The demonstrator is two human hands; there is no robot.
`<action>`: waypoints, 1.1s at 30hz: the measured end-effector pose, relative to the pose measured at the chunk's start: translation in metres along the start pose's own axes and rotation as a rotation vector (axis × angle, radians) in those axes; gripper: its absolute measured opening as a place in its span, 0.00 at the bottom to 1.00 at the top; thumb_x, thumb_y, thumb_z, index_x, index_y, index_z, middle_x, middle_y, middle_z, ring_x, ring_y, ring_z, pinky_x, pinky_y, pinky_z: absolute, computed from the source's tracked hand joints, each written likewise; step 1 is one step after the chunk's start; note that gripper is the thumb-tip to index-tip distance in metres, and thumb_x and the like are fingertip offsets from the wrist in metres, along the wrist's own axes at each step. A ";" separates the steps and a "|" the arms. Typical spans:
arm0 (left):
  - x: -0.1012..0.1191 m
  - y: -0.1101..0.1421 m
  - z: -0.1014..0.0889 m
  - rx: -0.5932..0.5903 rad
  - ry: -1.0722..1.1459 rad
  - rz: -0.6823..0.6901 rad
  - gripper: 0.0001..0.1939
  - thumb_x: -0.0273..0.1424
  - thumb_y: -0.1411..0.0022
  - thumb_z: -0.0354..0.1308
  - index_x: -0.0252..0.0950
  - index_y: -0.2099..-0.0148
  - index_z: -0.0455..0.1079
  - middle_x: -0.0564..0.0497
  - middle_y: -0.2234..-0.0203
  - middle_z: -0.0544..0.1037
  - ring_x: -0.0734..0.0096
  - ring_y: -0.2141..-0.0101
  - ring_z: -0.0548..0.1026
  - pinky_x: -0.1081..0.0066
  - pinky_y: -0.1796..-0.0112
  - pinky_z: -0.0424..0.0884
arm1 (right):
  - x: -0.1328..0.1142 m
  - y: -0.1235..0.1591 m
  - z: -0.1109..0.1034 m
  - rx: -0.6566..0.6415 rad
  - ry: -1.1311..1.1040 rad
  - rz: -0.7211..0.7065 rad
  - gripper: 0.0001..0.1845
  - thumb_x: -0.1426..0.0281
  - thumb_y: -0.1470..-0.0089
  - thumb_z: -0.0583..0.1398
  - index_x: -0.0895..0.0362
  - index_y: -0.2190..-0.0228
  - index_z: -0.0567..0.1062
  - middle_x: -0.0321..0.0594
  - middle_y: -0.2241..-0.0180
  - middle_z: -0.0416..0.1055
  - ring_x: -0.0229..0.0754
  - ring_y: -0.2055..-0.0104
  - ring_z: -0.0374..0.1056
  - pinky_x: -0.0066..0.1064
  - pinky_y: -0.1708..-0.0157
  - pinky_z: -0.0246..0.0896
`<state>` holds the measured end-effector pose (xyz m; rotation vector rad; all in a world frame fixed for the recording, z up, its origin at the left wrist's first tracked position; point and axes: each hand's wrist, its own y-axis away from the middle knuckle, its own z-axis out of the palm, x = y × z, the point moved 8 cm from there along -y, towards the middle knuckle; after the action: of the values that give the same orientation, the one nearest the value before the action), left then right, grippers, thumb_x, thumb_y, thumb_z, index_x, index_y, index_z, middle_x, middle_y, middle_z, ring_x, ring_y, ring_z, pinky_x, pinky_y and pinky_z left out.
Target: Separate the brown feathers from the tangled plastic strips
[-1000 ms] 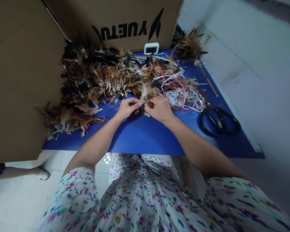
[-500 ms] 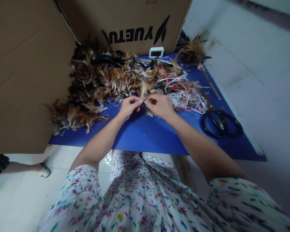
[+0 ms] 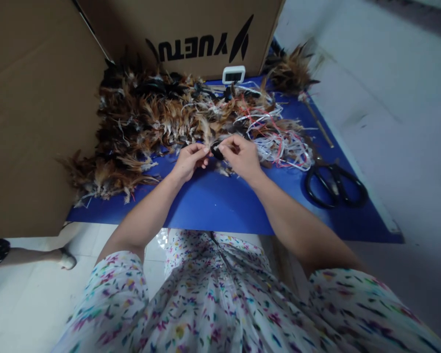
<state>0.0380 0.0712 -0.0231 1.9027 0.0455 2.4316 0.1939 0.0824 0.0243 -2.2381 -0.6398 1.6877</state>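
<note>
My left hand is closed in a pinch at the base of a pale tan feather tuft, whose tip points up and away from me. Close to its right, my right hand also pinches with thumb and forefinger; what lies between those fingertips is too small to make out. A dark patch, perhaps feather, shows between the hands. Just beyond them spreads a big pile of brown and black feathers. Beside my right hand lies a tangle of white and red strings.
Black-handled scissors lie at the right of the blue tabletop. A feather duster on a stick and a small white digital clock sit at the back. Cardboard boxes wall the back and left. A person's leg shows lower left.
My hands have drawn slightly apart, the right moving off the tuft's base while the left keeps it. The tuft has shifted a little left. The camera view has swayed slightly.
</note>
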 end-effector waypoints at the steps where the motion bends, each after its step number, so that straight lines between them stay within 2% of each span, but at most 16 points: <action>1: 0.000 0.000 0.001 -0.020 0.001 -0.012 0.19 0.39 0.52 0.75 0.34 0.70 0.70 0.54 0.76 0.79 0.82 0.82 0.70 0.79 0.81 0.65 | -0.003 0.000 -0.001 -0.009 0.000 -0.023 0.04 0.70 0.47 0.60 0.55 0.72 0.73 0.32 0.76 0.67 0.35 0.73 0.59 0.29 0.70 0.55; 8: 0.000 0.004 0.007 -0.115 -0.022 -0.049 0.21 0.40 0.53 0.75 0.33 0.71 0.69 0.55 0.81 0.76 0.82 0.83 0.69 0.79 0.81 0.65 | -0.009 0.002 0.000 -0.053 0.087 -0.124 0.04 0.70 0.45 0.60 0.54 0.72 0.72 0.33 0.74 0.66 0.37 0.71 0.60 0.31 0.67 0.58; 15: -0.002 0.004 0.009 -0.147 -0.025 -0.053 0.20 0.39 0.51 0.75 0.33 0.71 0.69 0.55 0.81 0.76 0.82 0.83 0.70 0.78 0.80 0.64 | -0.018 0.004 0.002 -0.095 0.150 -0.201 0.06 0.70 0.43 0.59 0.54 0.73 0.72 0.36 0.72 0.70 0.38 0.69 0.63 0.33 0.64 0.60; 21: -0.005 0.005 0.007 -0.150 -0.012 -0.070 0.22 0.41 0.53 0.76 0.32 0.69 0.69 0.56 0.80 0.76 0.82 0.83 0.70 0.78 0.80 0.65 | -0.021 0.006 0.002 -0.064 0.135 -0.314 0.05 0.71 0.44 0.59 0.54 0.73 0.72 0.35 0.73 0.70 0.38 0.70 0.65 0.32 0.66 0.60; 33: -0.009 0.004 0.008 -0.173 -0.001 -0.067 0.21 0.41 0.52 0.75 0.31 0.68 0.70 0.56 0.80 0.77 0.83 0.82 0.71 0.79 0.79 0.66 | -0.014 0.006 0.005 -0.035 0.113 -0.266 0.04 0.68 0.46 0.60 0.54 0.73 0.73 0.34 0.75 0.69 0.38 0.73 0.62 0.31 0.69 0.59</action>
<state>0.0474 0.0664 -0.0293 1.7987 -0.0958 2.3090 0.1873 0.0698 0.0315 -2.1418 -0.8992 1.4219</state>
